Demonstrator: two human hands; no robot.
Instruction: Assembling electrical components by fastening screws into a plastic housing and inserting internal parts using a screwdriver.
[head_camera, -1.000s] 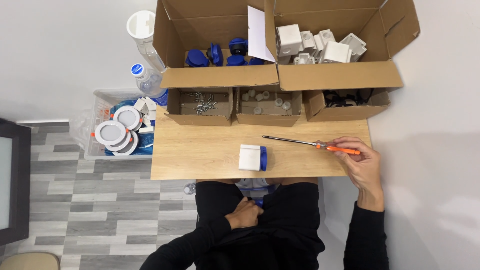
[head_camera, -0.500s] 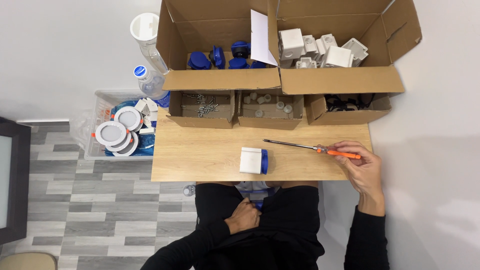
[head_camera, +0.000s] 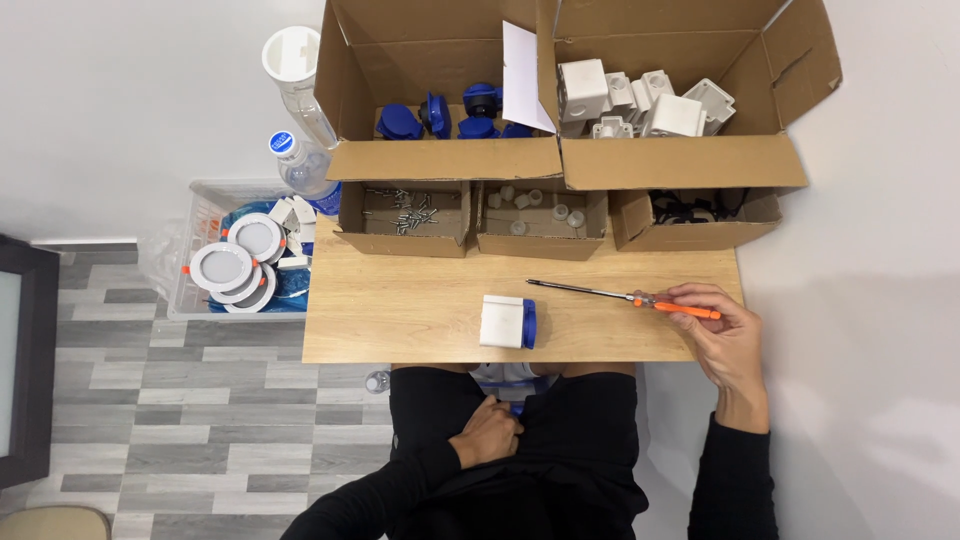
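Right hand (head_camera: 728, 338) at the right end of the wooden table (head_camera: 400, 320), fingers closed around the orange handle of a screwdriver (head_camera: 630, 297). Shaft lies nearly flat on the tabletop, tip pointing left toward the table centre.

Left hand (head_camera: 487, 432) below the table edge, resting in the lap w/ fingers curled loosely; can't tell if it holds anything.

White box w/ blue cap (head_camera: 508, 322) sits near the front edge, approx. mid-table, apart from the screwdriver tip and untouched by either hand.

Back of table: three small open cardboard trays in a row. Left tray (head_camera: 403, 214) holds loose screws, middle tray (head_camera: 540, 216) small pale plugs, right tray (head_camera: 690, 215) dark wire clips. Behind them, two big open cartons: left carton (head_camera: 440, 90) has blue parts, right carton (head_camera: 680, 100) has white boxes.

Left of table, on the floor: clear plastic bin (head_camera: 245, 265) w/ round white lamp fittings. Two plastic bottles (head_camera: 298, 130) stand just behind the bin.
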